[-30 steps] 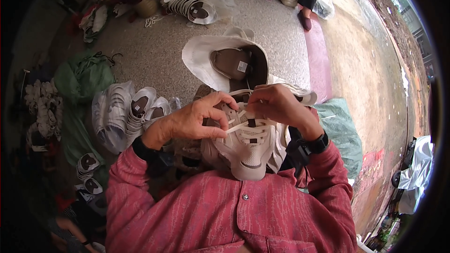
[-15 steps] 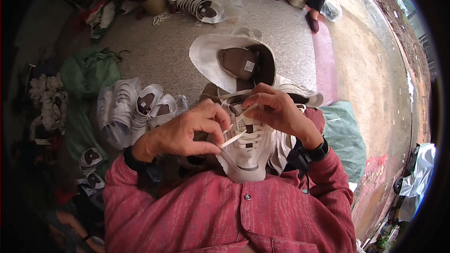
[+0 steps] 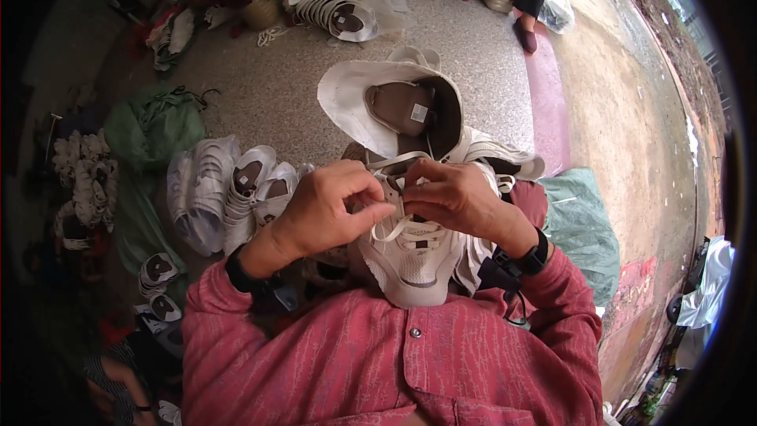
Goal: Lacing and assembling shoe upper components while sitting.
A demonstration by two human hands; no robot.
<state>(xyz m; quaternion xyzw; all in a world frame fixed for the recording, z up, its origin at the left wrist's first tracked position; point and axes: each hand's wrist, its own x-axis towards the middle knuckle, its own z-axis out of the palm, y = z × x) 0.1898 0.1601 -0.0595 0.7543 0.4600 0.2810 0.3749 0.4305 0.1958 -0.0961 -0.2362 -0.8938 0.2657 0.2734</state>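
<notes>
A white-and-beige shoe upper (image 3: 408, 274) lies against me, its toe pointing toward my body. A flat pale shoelace (image 3: 386, 229) runs through its lower eyelets, with a slack loop hanging below my fingers. My left hand (image 3: 327, 203) is closed in a pinch on the lace at the left eyelet row; the lace's tip is hidden. My right hand (image 3: 465, 196) pinches the lace over the tongue, its fingertips almost meeting the left ones. Beyond the hands, a wide white upper with a brown lining (image 3: 398, 106) opens toward me.
Nested stacks of uppers (image 3: 244, 189), some in clear plastic (image 3: 201, 189), stand left beside a green sack (image 3: 154, 126). Green sheeting (image 3: 583, 229) lies at right. More stacked uppers (image 3: 339, 12) sit far ahead, near other people's legs (image 3: 532, 8).
Both hands have drawn closer together over the eyelets, the left moving right and slightly up. The lace that stretched between them now hangs in a loop below the fingers.
</notes>
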